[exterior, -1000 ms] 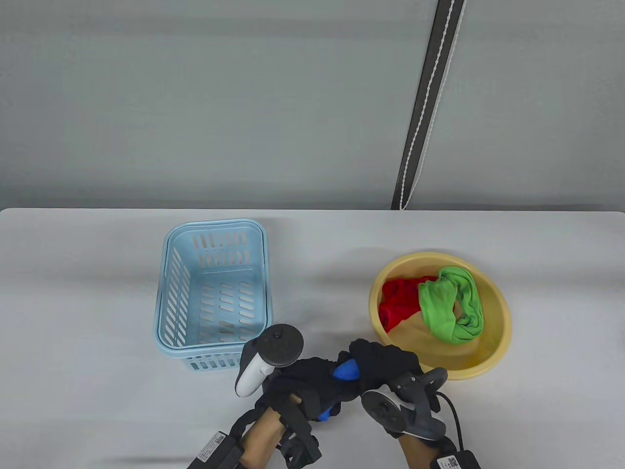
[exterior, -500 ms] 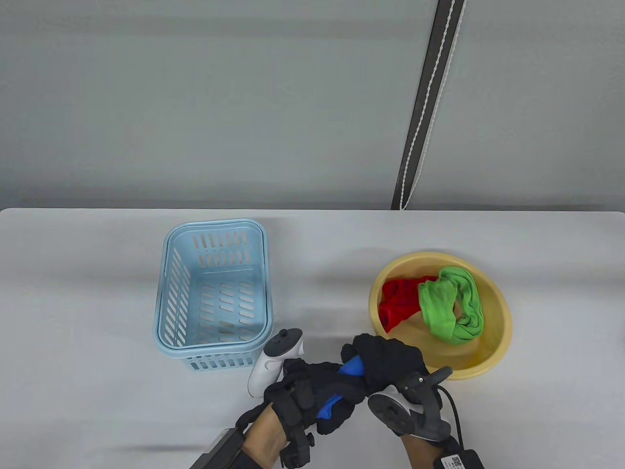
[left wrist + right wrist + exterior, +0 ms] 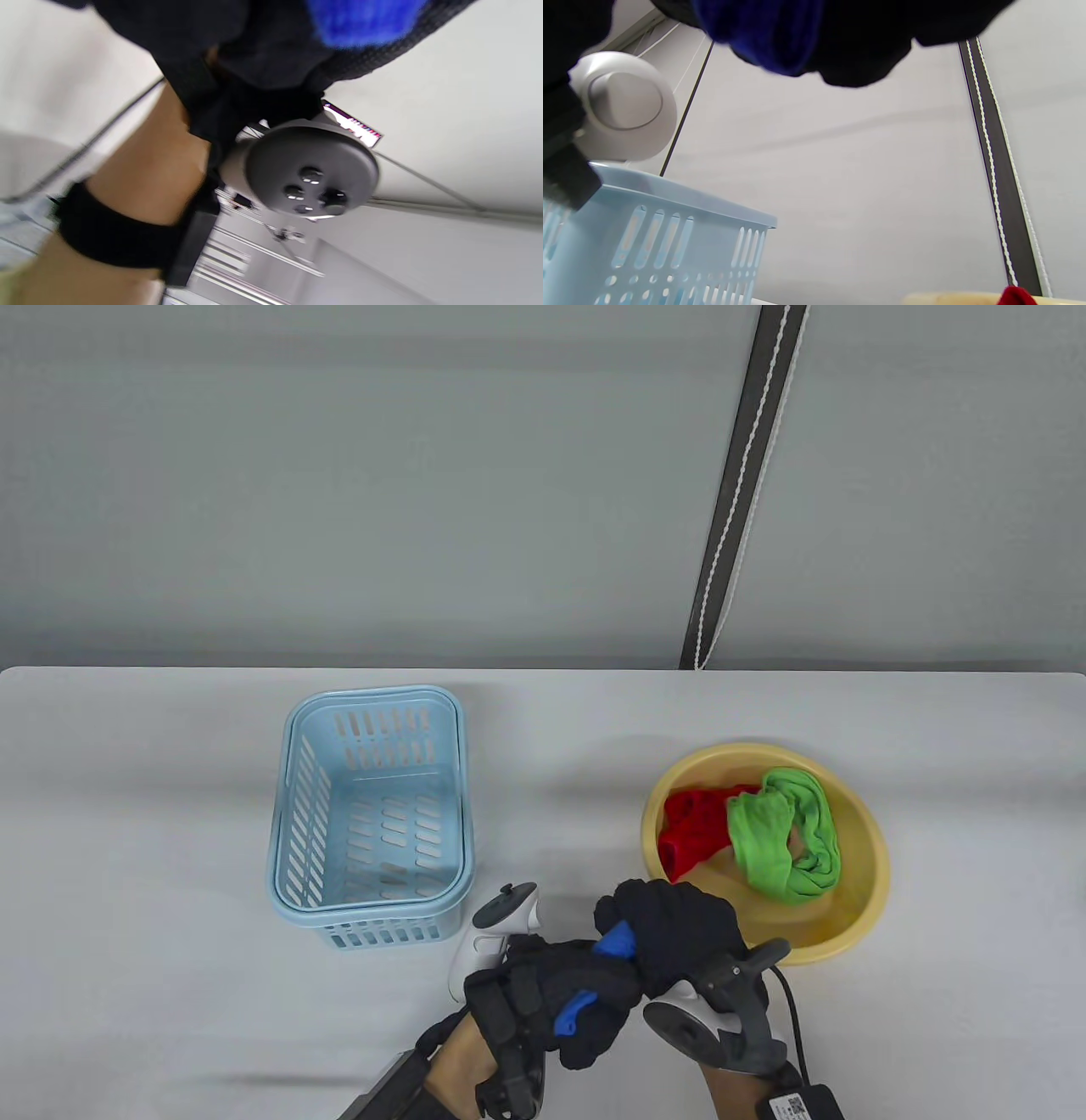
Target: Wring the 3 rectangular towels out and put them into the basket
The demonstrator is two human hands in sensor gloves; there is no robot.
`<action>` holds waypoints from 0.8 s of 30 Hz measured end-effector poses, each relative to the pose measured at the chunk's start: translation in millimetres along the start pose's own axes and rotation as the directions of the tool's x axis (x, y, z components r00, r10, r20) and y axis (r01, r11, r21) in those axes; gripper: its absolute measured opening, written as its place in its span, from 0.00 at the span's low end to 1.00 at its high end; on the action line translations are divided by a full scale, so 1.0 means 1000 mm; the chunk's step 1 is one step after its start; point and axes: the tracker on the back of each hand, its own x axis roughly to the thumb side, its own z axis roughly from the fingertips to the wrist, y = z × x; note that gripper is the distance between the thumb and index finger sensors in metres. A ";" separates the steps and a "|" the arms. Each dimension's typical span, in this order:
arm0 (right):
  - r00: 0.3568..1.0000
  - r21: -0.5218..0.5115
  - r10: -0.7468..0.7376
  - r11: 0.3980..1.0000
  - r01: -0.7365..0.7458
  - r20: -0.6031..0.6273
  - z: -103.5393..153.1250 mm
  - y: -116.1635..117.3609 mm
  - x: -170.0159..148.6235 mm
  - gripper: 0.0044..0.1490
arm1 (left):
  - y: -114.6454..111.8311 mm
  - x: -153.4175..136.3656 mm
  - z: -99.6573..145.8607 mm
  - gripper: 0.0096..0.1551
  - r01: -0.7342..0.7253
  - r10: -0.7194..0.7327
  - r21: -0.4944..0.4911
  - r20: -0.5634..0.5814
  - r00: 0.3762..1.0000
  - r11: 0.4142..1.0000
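A blue towel (image 3: pixel 612 942) is bunched between both gloved hands near the table's front edge, with only small patches showing. My left hand (image 3: pixel 564 993) grips its lower end (image 3: pixel 573 1011); my right hand (image 3: pixel 670 929) grips its upper end. The blue towel (image 3: pixel 360 19) shows at the top of the left wrist view, and the blue towel (image 3: pixel 763 29) fills the top of the right wrist view. The light blue basket (image 3: pixel 297 806) stands to the left with nothing in it. The red towel (image 3: pixel 691 836) and green towel (image 3: pixel 785 836) lie in the yellow basin (image 3: pixel 874 869).
A dark strap with white stitching (image 3: pixel 738 492) runs down the grey backdrop behind the table. The basket (image 3: pixel 670 245) sits close to the hands in the right wrist view, and the basin is just right of the right hand.
The left hand has rolled over, its tracker swinging from above the hand down toward the table, and has drawn slightly toward me. The right hand has turned a little. The blue towel stays gripped in both.
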 end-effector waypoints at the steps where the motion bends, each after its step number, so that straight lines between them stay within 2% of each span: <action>1: 1.000 0.003 0.001 1.000 -0.001 0.009 0.002 0.000 0.000 0.24 | 0.000 0.002 0.003 0.20 0.068 -0.067 0.043 -0.025 0.997 0.997; 4: 0.997 0.025 0.056 0.998 -0.057 0.054 0.007 0.000 0.003 0.25 | 0.000 0.012 0.017 0.23 0.356 -0.339 0.145 -0.133 0.932 0.923; 6: 0.995 0.077 0.077 0.994 -0.083 0.069 0.008 0.002 0.006 0.27 | -0.004 0.021 0.027 0.28 0.526 -0.484 0.206 -0.224 0.846 0.825; 8: 0.996 0.129 0.064 0.989 -0.072 0.068 0.011 0.006 0.009 0.31 | -0.013 0.032 0.037 0.34 0.756 -0.675 0.262 -0.341 0.654 0.600; 9: 0.995 0.145 0.071 0.986 -0.080 0.065 0.011 0.007 0.010 0.32 | -0.016 0.036 0.039 0.36 0.816 -0.729 0.241 -0.366 0.578 0.526; 10: 0.995 0.176 0.078 0.980 -0.088 0.061 0.010 0.007 0.012 0.34 | -0.021 0.041 0.042 0.39 0.881 -0.778 0.210 -0.414 0.473 0.424; 12: 0.995 0.212 0.069 0.974 -0.083 0.072 0.009 0.009 0.014 0.41 | -0.028 0.046 0.048 0.42 0.928 -0.798 0.212 -0.474 0.372 0.306; 14: 0.997 0.262 0.048 0.963 -0.062 0.059 0.007 0.010 0.016 0.49 | -0.031 0.051 0.054 0.43 0.950 -0.802 0.220 -0.513 0.307 0.223; 18: 0.996 0.359 -0.027 0.932 0.057 -0.088 -0.008 0.004 0.015 0.61 | -0.031 0.070 0.070 0.43 0.969 -0.788 0.245 -0.593 0.163 0.016; 20: 0.986 0.385 -0.068 0.915 0.123 -0.154 -0.018 -0.001 0.008 0.64 | -0.026 0.084 0.081 0.43 0.962 -0.760 0.271 -0.634 0.146 -0.041; 24: 0.960 0.454 -0.031 0.876 0.160 -0.278 -0.040 -0.012 -0.023 0.64 | -0.006 0.119 0.115 0.44 0.895 -0.653 0.403 -0.733 0.190 -0.192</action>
